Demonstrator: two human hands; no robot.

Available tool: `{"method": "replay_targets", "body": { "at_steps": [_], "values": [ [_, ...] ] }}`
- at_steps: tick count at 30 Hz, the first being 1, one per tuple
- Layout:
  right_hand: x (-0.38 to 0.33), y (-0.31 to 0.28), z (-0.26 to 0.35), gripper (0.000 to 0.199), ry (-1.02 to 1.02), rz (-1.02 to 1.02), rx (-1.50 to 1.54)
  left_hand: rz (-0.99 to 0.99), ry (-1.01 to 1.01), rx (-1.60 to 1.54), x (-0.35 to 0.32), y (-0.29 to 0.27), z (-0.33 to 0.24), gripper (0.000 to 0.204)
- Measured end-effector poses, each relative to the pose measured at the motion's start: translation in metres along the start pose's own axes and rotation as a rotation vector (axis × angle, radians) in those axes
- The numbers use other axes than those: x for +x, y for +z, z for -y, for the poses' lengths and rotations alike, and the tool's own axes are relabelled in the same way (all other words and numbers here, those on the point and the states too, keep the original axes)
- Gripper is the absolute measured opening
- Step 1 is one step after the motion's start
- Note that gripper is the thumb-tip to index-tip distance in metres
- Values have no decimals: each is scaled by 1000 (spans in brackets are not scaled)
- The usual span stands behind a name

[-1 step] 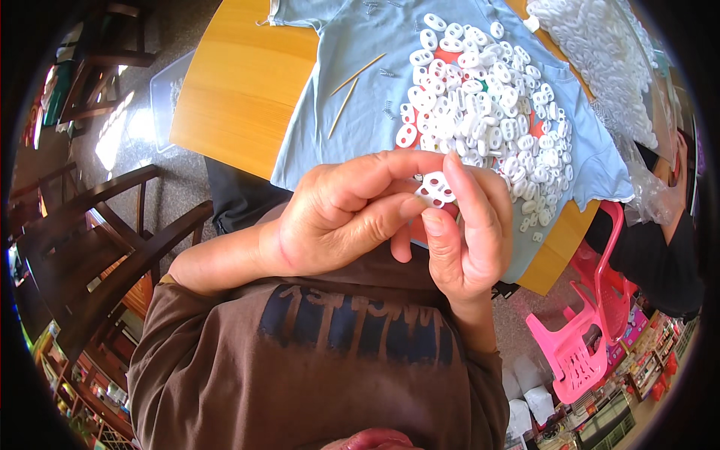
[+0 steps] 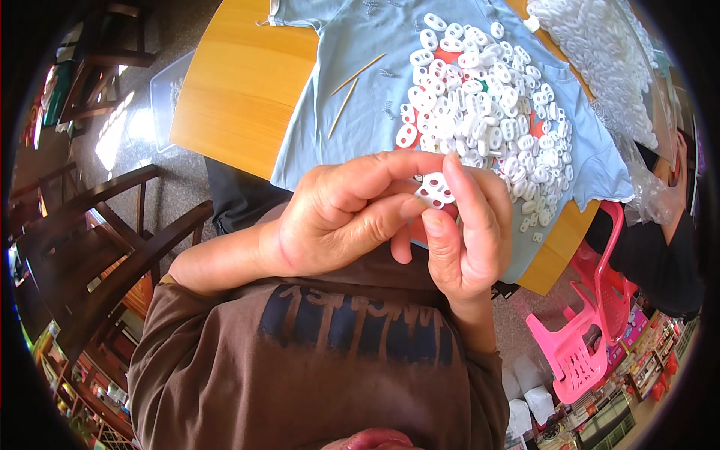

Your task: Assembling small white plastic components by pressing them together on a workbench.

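Over the near edge of the table, both hands meet around a small white plastic piece with several holes [image 2: 435, 190], which looks like a cord lock. My left hand [image 2: 352, 206] pinches it between thumb and index finger. From the other side, my right hand [image 2: 476, 232] has its index finger against the piece and its thumb just below. The fingers partly hide the piece. Beyond the hands, a large heap of white two-holed oval cord locks [image 2: 480, 101] lies on a light-blue shirt [image 2: 307, 127]. Small metal springs [image 2: 388, 111] and two thin wooden sticks [image 2: 343, 109] lie left of the heap.
The shirt covers much of the wooden table [image 2: 247, 75]. A clear bag [image 2: 600, 60] full of white pieces sits at the far right. Dark wooden chairs [image 2: 112, 247] stand at the left, a pink plastic chair [image 2: 577, 337] at the right. Another person's arm [image 2: 679, 187] shows at the right edge.
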State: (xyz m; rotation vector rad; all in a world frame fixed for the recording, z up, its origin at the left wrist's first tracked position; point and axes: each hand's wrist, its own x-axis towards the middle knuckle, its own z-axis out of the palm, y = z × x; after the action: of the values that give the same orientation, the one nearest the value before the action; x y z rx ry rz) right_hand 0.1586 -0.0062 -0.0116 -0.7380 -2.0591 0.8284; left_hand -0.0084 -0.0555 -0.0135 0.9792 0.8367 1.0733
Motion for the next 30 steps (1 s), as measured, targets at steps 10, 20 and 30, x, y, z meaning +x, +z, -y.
{"method": "replay_targets", "body": {
  "at_steps": [10,20,30],
  "values": [
    [-3,7,-15,36,-181,-112,-19,17,78,181,2,0,0,36],
    [-9,11,-6,34,-76,-85,115,-109,407,521,4,1,12,43],
    [-7,26,-10,28,-65,-197,173,-146,301,347,1,8,13,32]
  ]
}}
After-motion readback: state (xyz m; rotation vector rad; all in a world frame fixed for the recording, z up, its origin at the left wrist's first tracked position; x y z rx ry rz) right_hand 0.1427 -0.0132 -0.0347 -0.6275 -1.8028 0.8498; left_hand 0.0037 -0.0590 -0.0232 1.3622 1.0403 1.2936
